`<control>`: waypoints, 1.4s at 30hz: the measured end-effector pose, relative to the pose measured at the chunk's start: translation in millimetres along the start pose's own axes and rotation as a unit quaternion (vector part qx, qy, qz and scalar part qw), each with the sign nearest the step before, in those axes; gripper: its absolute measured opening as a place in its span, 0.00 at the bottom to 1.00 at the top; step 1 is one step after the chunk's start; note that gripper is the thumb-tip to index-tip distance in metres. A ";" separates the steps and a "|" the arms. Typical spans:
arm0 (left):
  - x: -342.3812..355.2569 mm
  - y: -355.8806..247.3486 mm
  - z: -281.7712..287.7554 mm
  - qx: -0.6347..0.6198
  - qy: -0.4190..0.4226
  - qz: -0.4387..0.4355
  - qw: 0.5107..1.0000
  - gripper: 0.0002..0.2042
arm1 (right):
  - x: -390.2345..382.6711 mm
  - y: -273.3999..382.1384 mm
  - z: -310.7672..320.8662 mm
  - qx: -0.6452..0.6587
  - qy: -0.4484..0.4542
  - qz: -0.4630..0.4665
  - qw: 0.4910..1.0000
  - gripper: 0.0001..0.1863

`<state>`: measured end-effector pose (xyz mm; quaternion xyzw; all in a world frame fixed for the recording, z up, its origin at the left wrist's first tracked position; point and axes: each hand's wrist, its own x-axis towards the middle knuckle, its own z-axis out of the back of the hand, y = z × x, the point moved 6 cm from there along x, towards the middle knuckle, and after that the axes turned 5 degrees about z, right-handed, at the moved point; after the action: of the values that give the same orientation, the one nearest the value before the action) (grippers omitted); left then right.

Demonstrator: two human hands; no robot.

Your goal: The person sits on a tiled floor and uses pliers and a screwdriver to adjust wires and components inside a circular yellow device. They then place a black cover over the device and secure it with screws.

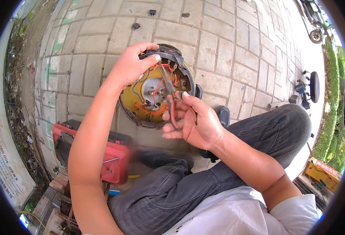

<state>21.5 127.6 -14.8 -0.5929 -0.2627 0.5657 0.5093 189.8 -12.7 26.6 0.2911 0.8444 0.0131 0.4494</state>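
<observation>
A round device point(139, 98) with a yellow interior, a metal hub, red and blue wires and a black rim lies open on the paving in front of me. My left hand point(135, 62) grips its upper rim, thumb beside the wiring. My right hand point(192, 121) holds pliers point(170, 111) with red handles at the lower right of the hub; their metal jaws reach up among the wires near my left thumb. Whether the jaws grip a wire is too small to tell.
A red toolbox point(117, 168) sits by my left forearm. Small black pieces point(152, 12) lie on the paving point(223, 47) beyond the device. A black seat-like disc point(314, 87) and tools stand at right, near a yellow box point(317, 174). My bent legs frame the work area.
</observation>
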 end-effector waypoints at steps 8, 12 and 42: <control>-1.5 7.2 2.7 -0.014 -0.007 -0.015 1.000 0.21 | 27.9 -19.9 -5.7 0.098 0.016 0.017 0.995 0.28; -5.0 4.9 1.4 -0.028 0.000 -0.005 1.000 0.19 | 32.3 -22.5 -4.8 0.111 0.046 0.016 0.993 0.27; -16.5 -13.3 -4.6 0.221 -0.117 -0.152 0.956 0.14 | 27.6 -33.6 -30.8 0.215 0.038 0.022 0.976 0.22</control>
<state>25.8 116.1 3.1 -0.3485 -0.2759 0.5911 0.6730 138.2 -19.3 14.7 0.3990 0.8372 -0.1479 0.3435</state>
